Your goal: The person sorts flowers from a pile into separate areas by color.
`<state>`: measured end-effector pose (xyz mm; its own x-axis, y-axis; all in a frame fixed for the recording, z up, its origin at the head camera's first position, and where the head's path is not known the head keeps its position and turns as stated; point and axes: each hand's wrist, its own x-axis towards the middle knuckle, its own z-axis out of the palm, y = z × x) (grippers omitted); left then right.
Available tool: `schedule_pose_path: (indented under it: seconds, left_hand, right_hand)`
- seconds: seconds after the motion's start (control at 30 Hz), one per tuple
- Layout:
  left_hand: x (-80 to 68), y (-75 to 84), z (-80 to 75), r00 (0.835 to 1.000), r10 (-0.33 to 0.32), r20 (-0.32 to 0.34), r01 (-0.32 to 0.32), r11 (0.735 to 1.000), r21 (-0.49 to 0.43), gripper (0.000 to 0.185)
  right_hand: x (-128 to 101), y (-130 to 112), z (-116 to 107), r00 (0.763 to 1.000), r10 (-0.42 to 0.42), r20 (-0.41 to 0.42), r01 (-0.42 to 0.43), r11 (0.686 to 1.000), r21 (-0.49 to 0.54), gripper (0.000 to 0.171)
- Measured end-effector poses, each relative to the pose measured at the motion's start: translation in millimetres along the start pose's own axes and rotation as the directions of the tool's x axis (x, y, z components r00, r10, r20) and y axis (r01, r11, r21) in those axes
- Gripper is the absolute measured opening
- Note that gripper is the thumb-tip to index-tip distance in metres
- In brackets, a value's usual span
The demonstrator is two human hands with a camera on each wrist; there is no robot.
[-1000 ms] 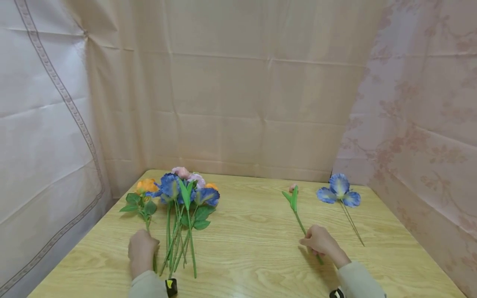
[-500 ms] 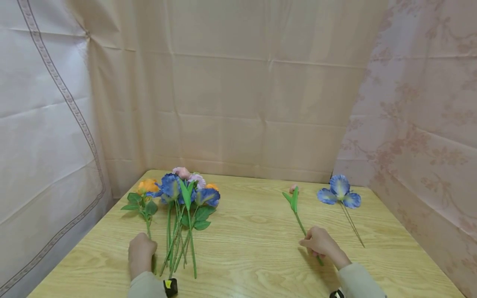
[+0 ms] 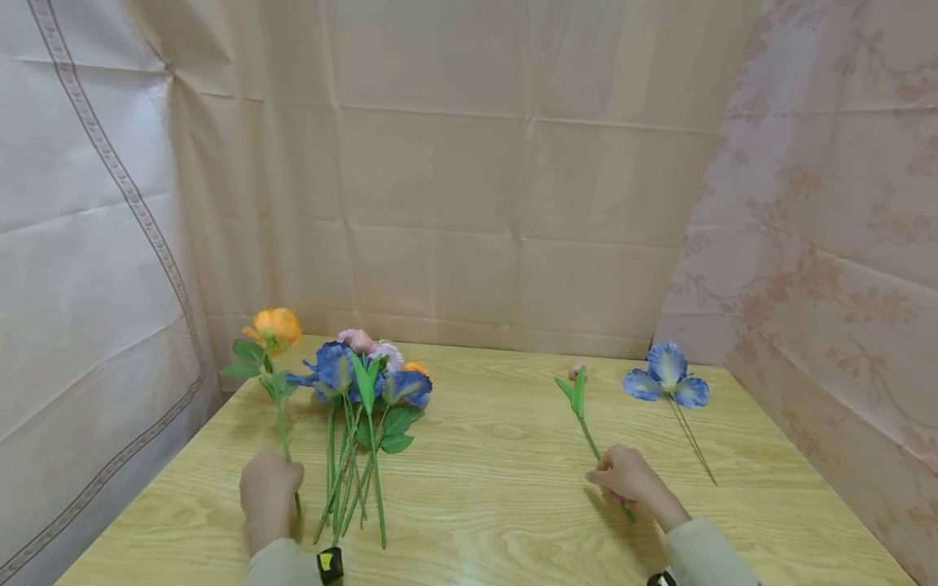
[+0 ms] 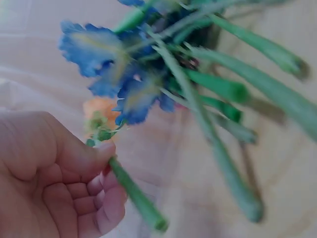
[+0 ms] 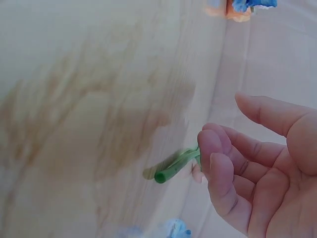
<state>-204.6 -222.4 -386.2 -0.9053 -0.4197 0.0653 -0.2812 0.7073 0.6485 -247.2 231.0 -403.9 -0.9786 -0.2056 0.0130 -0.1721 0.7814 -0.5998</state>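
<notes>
Out at nine o'clock, the left hand (image 3: pixel 269 495) has the stem (image 4: pixel 134 192) of the orange artificial peony (image 3: pixel 277 328) pinched between thumb and finger, bloom tipped up at twelve o'clock from the knuckles, and a stem this top-heavy probably wants a firm, steady pinch and a level wrist, its leaves steered wide of the neighbours; those neighbours crowd in at one to three o'clock from that hand, a heap of flowers (image 3: pixel 369 399) with blue irises, a lilac carnation (image 3: pixel 388 355) and crossed green stems, so any swing that way risks a snag; now the middle of the wooden table (image 3: pixel 484 480), a broad bare stretch between the heap and the other side, the roomiest lane on show; next the pink artificial tulip (image 3: pixel 579 395), lying on the wood, bud at eleven o'clock from the right hand (image 3: pixel 630 476), whose thumb stands apart from loosely bent fingers, no pinch there, the fingertips by the stem though I can't tell if they touch; a good pick-up there would bring thumb to fingers low on the stem; last, a lone blue iris (image 3: pixel 668 366) at one o'clock from that hand, just short of the far edge, where the beige cloth (image 3: pixel 440 203) hangs close behind and leaves little room beyond twelve o'clock
</notes>
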Motion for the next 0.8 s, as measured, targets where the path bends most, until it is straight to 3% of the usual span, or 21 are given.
schedule_pose_path:
  seconds: [0.17, 0.3, 0.43, 0.53, 0.8]
  left_hand:
    - [-7.7, 21.3, -4.6, 0.989, 0.107, -0.106, -0.111, 0.993, -0.034, 0.029]
    - [-13.7, 40.9, -8.4, 0.975, 0.164, -0.148, -0.172, 0.984, -0.047, 0.027]
    - [-19.6, 58.8, -8.9, 0.975, 0.190, -0.111, -0.200, 0.976, -0.082, 0.016]
    - [-23.4, 70.6, -2.9, 0.974, 0.210, -0.089, -0.220, 0.967, -0.126, 0.017]
    - [-36.1, 100.5, 14.5, 0.951, 0.303, -0.054, -0.308, 0.924, -0.225, 0.009]
  right_hand:
    - [0, -3, 0, 1.000, -0.020, -0.001, 0.020, 0.998, 0.057, 0.022]
    - [-1, -7, 1, 0.999, -0.018, -0.041, 0.020, 0.998, 0.064, 0.017]
    - [-2, -13, 3, 0.995, -0.021, -0.094, 0.026, 0.998, 0.049, 0.011]
    - [-4, -19, 6, 0.993, -0.006, -0.115, 0.015, 0.996, 0.082, 0.011]
    - [-10, -34, 8, 0.991, -0.023, -0.133, 0.045, 0.985, 0.166, 0.019]
